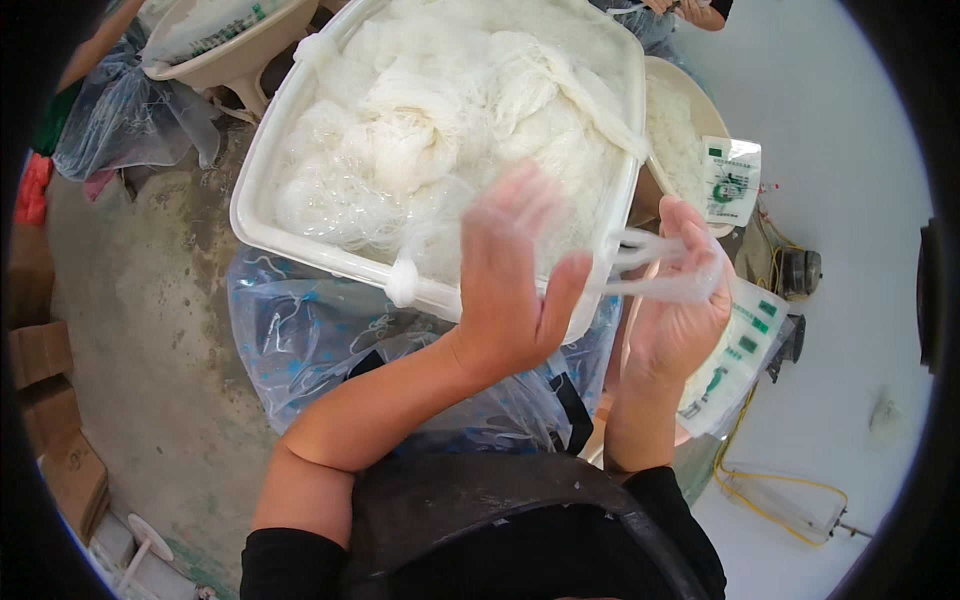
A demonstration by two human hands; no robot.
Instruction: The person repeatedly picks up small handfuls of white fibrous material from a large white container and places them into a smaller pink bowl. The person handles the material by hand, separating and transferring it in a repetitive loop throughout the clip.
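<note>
A large white plastic tub in front of me is heaped with thin, wet, noodle-like white strands. Over its near right corner, my left hand is raised, thumb spread and fingers blurred by motion; I see nothing held in it. Beyond the tub's right side, my right hand has a band of white strands looped across its fingers. That band stretches back toward the tub's rim. A small wound bundle of strands hangs over the near rim, and another bundle sits on the far left rim.
Right of the tub stands a beige basin with white contents and a printed plastic bag. Another printed bag lies nearer. Clear plastic sheeting covers my lap. Cardboard boxes line the left; other people's hands show at top.
</note>
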